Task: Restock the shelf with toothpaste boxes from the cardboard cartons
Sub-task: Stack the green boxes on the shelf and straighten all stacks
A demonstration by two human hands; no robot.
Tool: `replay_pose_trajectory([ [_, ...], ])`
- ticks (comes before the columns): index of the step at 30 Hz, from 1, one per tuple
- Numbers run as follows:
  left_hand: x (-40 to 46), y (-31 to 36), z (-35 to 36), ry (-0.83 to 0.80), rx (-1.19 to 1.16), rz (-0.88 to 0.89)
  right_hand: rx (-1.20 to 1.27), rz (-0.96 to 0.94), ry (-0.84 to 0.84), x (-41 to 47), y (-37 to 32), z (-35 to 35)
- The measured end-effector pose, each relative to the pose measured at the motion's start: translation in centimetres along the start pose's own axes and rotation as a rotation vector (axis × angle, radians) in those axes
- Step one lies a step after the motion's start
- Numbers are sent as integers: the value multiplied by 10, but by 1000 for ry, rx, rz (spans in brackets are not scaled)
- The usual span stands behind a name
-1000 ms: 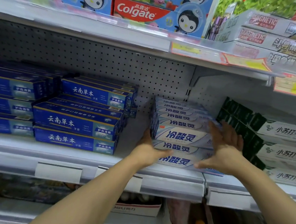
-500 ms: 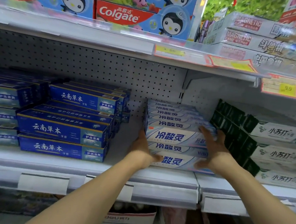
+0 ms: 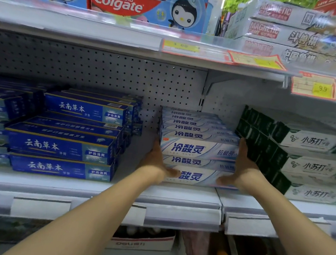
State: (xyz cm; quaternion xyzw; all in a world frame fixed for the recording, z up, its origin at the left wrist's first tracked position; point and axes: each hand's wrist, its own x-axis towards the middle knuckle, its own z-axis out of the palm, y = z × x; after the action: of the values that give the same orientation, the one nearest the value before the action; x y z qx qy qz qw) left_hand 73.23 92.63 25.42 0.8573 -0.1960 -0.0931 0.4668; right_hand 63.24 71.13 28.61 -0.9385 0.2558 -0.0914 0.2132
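1. Stack of pale toothpaste boxes (image 3: 198, 149), centre of the frame, resting on the white shelf (image 3: 178, 193): long, flat cartons in white and pale lilac with bold blue Chinese lettering on their front faces. Two layers are seen at the front edge, and further boxes of the same kind recede in rows toward the perforated back panel (image 3: 107, 73).
2. Left hand (image 3: 156, 162), lower centre: palm pressed flat against the left end of the stack, thumb lying across the front of the bottom box. The fingers are hidden behind the stack.
3. Right hand (image 3: 242, 166), right of centre: palm flat against the right end of the stack, fingers reaching up along its side, thumb on the lower front corner. Together the two hands clasp the stack between them.
4. Dark blue toothpaste boxes (image 3: 62, 146), left of the frame: piled on the same shelf, well apart from the pale stack, with bare shelf between.
5. Green-and-white toothpaste boxes (image 3: 309, 167), right of the frame: stacked just beside the right hand.
6. Upper shelf, top of the frame: Colgate boxes (image 3: 132, 3) with a penguin figure, and magnetic game boxes (image 3: 289, 32) to their right.
7. Yellow price tag (image 3: 314, 87), upper right: fixed to the upper shelf's edge, reading 9.9.
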Motion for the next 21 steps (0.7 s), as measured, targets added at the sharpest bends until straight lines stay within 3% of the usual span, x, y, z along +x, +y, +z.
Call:
replay_pose_trajectory([
  [11,-2,5,-6,-31,16,-17,63,21,-12,-7,-4,-2],
  [15,-3,7,-9,44,-83,58,261,32,121,-9,-9,-13],
  [21,-3,30,-17,120,5,22,169,115,220,-4,-21,-18],
])
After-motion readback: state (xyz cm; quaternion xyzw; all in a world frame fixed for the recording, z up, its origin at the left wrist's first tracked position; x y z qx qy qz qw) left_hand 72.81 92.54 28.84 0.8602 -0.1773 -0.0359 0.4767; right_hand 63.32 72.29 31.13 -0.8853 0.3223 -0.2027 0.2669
